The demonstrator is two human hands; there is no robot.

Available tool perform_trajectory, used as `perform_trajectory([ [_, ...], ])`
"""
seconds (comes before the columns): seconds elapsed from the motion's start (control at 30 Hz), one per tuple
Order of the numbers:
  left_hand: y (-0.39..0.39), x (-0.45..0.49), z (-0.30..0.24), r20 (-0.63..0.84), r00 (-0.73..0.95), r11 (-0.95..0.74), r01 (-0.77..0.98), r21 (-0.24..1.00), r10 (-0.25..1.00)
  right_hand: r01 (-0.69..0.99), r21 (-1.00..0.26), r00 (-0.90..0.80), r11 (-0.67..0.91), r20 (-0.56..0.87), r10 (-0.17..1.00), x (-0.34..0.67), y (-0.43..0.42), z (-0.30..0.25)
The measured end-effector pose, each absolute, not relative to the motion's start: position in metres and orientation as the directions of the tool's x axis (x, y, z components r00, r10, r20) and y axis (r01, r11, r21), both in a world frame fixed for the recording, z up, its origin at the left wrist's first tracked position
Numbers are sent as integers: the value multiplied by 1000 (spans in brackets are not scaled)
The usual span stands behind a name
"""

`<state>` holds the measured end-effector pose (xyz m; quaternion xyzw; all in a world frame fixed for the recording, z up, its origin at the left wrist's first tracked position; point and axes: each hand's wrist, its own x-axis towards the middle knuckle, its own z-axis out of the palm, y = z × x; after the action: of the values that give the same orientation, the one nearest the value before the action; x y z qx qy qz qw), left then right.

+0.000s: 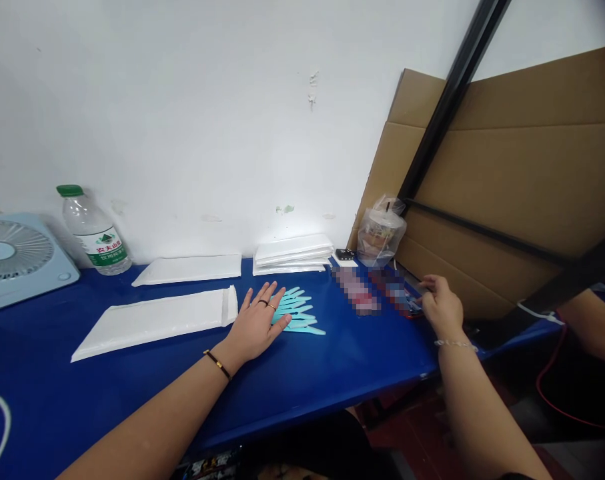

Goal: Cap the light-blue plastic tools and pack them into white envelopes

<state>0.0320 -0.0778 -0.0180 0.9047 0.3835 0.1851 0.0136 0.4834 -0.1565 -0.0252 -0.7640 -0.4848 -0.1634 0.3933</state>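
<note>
My left hand (257, 321) lies palm down with its fingers spread and stretched out. It rests on the near end of a flat, light teal item (299, 315) whose several pointed, finger-like strips fan out to the right. Just left of that hand is a white padded envelope (157, 321), laid flat. My right hand (442, 307) is at the right end of the table beside the cardboard, thumb and fingers pinched together. What they hold, if anything, is too small to make out. Close to its fingertips lies a blurred red and blue packet (397, 293).
Behind are another white envelope (192, 268) and a stack of them (292, 253). A fan (17, 257) and water bottle (95, 230) stand left. A bagged cup (381, 233), pixelated pink packet (357, 290), cardboard sheet (522, 167) and black frame bar (442, 107) are right. Another person's arm (589, 323) shows far right.
</note>
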Motion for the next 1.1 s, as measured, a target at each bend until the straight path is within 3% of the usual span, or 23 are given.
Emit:
perform_trajectory([
  [0.17,-78,32,-17,315,632,-697,698,166,708,843,-471,529,-260,637,561,490,-158,-30],
  [0.4,-79,32,-16,302,629,-690,703,173,716,818,-453,569,-354,551,610,491,-158,-30],
  [0.57,-80,32,-15,300,628,-688,705,173,718,834,-497,533,-240,610,586,486,-157,-29],
  [0.87,-77,32,-20,333,631,-702,693,166,701,839,-543,358,11,569,740,474,-139,-28],
  [1.0,-78,32,-19,330,631,-702,690,176,702,851,-519,252,84,543,801,471,-129,-27],
  [1.1,-78,32,-18,317,631,-698,692,183,708,885,-463,232,55,540,809,470,-127,-25],
])
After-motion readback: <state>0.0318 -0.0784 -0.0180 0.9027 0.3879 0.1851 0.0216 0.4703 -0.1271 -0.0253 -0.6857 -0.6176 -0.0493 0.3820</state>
